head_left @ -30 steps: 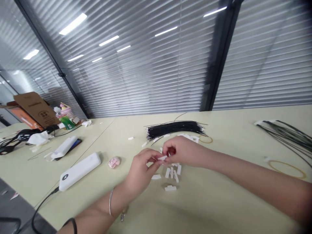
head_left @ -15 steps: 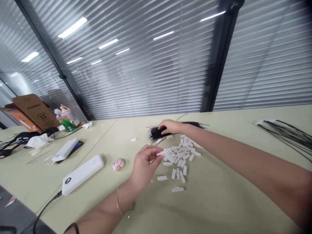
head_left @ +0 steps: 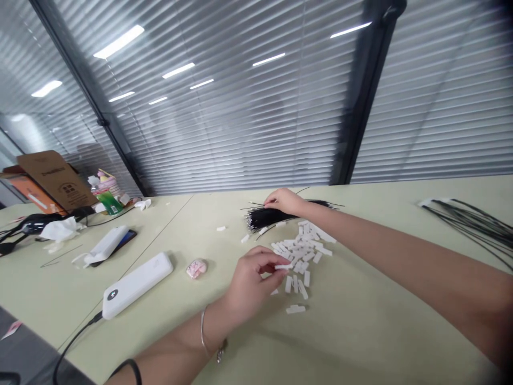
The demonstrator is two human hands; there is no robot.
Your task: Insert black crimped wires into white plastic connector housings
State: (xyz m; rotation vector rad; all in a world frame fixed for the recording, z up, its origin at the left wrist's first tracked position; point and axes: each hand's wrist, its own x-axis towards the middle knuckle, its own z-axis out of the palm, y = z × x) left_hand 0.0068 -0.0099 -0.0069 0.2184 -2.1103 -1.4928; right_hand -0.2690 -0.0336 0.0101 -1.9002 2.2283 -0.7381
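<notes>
My left hand (head_left: pixel 256 275) pinches a small white plastic connector housing (head_left: pixel 284 266) between thumb and fingers, just in front of a loose pile of similar white housings (head_left: pixel 306 243). Farther back, my right hand (head_left: pixel 285 201) is closed with its fingertips together over a bundle of black wires (head_left: pixel 266 216). A thin black wire (head_left: pixel 256 203) sticks out to the left from those fingertips, lifted a little above the bundle. Silvery tips show at the bundle's left end. My right forearm hides part of the bundle and the pile's right side.
A white power bank (head_left: pixel 138 283) with a black cable and a small pink case (head_left: pixel 196 268) lie left of my left hand. Several joined black wires (head_left: pixel 468 222) lie at the right. A cardboard box (head_left: pixel 58 184), a bottle (head_left: pixel 108 200) and tissues (head_left: pixel 60 229) stand far left.
My left hand has moved right and slightly toward me, the white housing now showing clearly in its pinch. My right hand has risen off the bundle, its fingers drawn together on a wire.
</notes>
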